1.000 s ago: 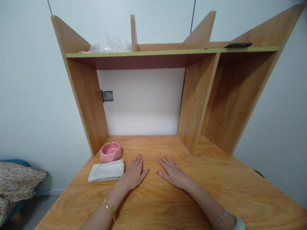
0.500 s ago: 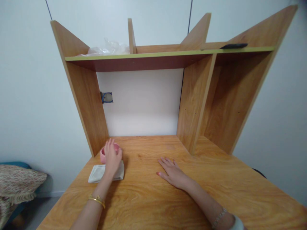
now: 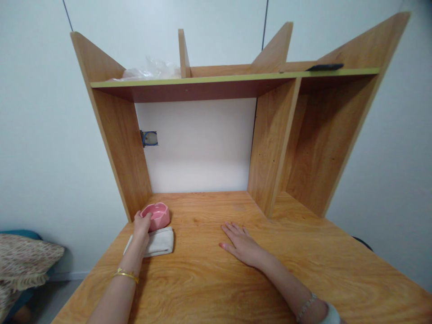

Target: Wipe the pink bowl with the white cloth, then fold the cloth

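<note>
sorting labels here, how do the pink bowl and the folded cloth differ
The bowl is pink; the cloth is whitish. The bowl has raised walls, while the cloth lies flat. The left hand grips the bowl, while its wrist hides part of the cloth. Both are on the left of the desk.

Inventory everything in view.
Angular bowl: 1, pink, desk left
Folded cloth: 1, white, beside bowl
Wooden desk: 1, brown, below
Wooden shelf unit: 1, brown, on desk
Plastic bag: 1, clear, upper left
Flat object: 1, black, upper right
Wired box: 1, grey, back panel
Patterned fabric: 1, beige, far left
Curved item: 1, black, beyond desk
Wall: 1, pale, background
Bracelets: 2, gold and silver, wrists
Left hand: 1, gripping bowl
Right hand: 1, on desk
</note>
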`<move>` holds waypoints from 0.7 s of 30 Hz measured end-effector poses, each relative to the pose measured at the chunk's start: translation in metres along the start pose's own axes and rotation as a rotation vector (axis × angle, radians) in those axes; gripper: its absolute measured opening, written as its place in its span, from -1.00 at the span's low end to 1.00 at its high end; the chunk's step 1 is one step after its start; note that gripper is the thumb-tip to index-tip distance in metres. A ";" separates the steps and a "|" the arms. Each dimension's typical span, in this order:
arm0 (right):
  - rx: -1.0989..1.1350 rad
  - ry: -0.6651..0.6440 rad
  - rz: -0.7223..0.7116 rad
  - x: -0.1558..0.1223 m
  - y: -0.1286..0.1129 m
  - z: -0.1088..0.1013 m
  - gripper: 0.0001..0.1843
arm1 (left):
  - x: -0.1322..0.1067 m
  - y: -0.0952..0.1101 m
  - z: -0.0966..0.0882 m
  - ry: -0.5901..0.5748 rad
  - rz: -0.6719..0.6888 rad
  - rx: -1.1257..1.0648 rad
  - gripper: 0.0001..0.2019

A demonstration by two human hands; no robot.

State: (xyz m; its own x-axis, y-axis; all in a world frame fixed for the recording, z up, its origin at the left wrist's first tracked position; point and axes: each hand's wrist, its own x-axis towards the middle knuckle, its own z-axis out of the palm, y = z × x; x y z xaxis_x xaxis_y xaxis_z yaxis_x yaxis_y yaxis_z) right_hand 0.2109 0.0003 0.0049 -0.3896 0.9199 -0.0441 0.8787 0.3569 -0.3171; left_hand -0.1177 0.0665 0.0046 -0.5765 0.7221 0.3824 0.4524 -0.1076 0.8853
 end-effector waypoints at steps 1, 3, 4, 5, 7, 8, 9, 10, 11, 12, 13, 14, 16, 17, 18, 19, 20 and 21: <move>0.002 0.002 -0.001 0.000 0.000 0.000 -0.18 | 0.000 0.000 0.000 0.004 -0.038 -0.047 -0.82; 0.006 0.006 0.000 0.000 0.001 0.001 -0.19 | 0.000 0.001 -0.001 0.019 -0.120 -0.144 -0.85; 0.007 0.008 0.001 0.000 0.001 0.001 -0.19 | 0.000 0.002 -0.001 0.023 -0.148 -0.186 -0.84; 0.008 0.011 0.001 0.000 0.001 0.001 -0.19 | -0.001 0.004 -0.002 0.023 -0.171 -0.226 -0.83; 0.009 0.012 -0.002 0.001 0.002 0.002 -0.20 | -0.003 0.006 -0.002 0.015 -0.202 -0.297 -0.82; 0.012 0.010 -0.003 0.001 0.002 0.002 -0.20 | -0.004 0.008 -0.003 0.008 -0.213 -0.327 -0.82; 0.014 0.008 -0.003 0.001 0.003 0.002 -0.19 | -0.005 0.009 -0.003 0.002 -0.221 -0.354 -0.81; 0.017 0.005 -0.003 0.001 0.003 0.002 -0.19 | -0.007 0.011 -0.003 -0.003 -0.227 -0.378 -0.80; 0.019 0.002 -0.002 0.001 0.002 0.002 -0.19 | -0.008 0.013 -0.003 -0.006 -0.230 -0.400 -0.80; 0.021 0.001 -0.001 0.001 0.002 0.002 -0.18 | -0.009 0.015 -0.003 -0.008 -0.231 -0.420 -0.79; 0.021 0.002 0.001 0.000 0.002 0.002 -0.19 | -0.011 0.018 -0.002 -0.013 -0.230 -0.440 -0.77; 0.022 0.006 0.003 -0.001 0.001 0.001 -0.19 | -0.012 0.021 -0.001 -0.023 -0.227 -0.460 -0.76; 0.032 0.033 0.000 -0.001 0.000 0.001 -0.21 | -0.016 0.029 0.001 -0.061 -0.219 -0.500 -0.75; 0.046 0.059 -0.009 -0.001 -0.001 0.001 -0.22 | -0.019 0.033 0.003 -0.085 -0.216 -0.519 -0.74; 0.067 0.097 -0.021 0.000 -0.002 0.001 -0.24 | -0.022 0.038 0.005 -0.107 -0.214 -0.536 -0.74; 0.101 0.144 -0.034 0.001 -0.003 0.001 -0.26 | -0.026 0.043 0.008 -0.132 -0.215 -0.554 -0.74; 0.151 0.199 -0.040 0.003 -0.005 0.001 -0.29 | -0.031 0.047 0.011 -0.158 -0.219 -0.573 -0.73; 0.216 0.258 -0.039 0.005 -0.007 0.001 -0.32 | -0.036 0.051 0.014 -0.188 -0.225 -0.595 -0.72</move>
State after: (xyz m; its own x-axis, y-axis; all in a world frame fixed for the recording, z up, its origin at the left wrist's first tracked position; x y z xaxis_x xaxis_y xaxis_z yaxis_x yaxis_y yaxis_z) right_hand 0.2027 0.0025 0.0061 -0.3151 0.9268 0.2045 0.7751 0.3756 -0.5081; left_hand -0.0643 0.0440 0.0326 -0.4601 0.8721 0.1666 -0.1493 -0.2610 0.9537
